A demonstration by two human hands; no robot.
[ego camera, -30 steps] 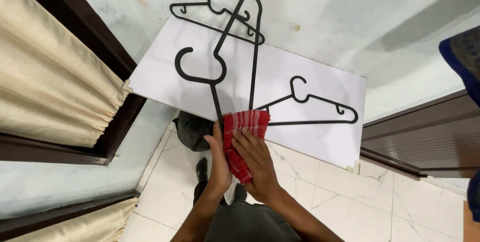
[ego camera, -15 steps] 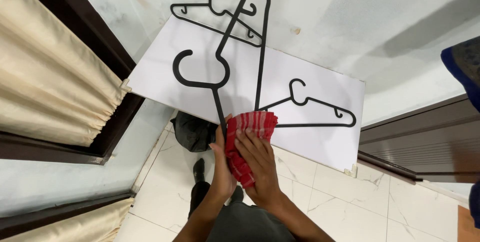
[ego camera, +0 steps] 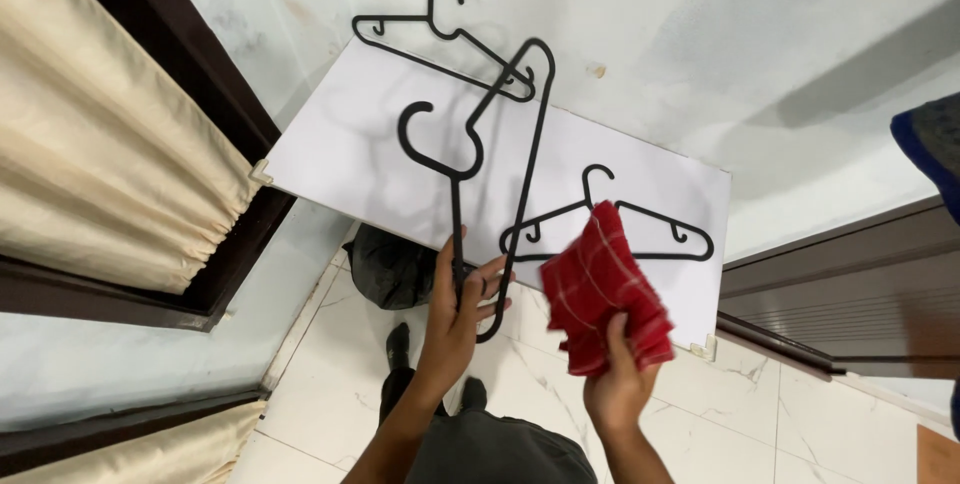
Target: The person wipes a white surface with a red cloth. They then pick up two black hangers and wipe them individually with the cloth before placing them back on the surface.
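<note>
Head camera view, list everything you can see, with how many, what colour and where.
Held hanger: one, black, gripped by the left hand, above the board.
Lying hangers: two, black, one at the board's top edge, one by its right end.
Board: one, white, in the middle.
Cloth: one, red with thin pale checks, held over the board's right end.
Curtains: cream, at left.
Bag: one, dark, on the floor below the board.
Floor tiles: pale marble, bottom.
Hands: left on the held hanger, right gripping the cloth.
</note>
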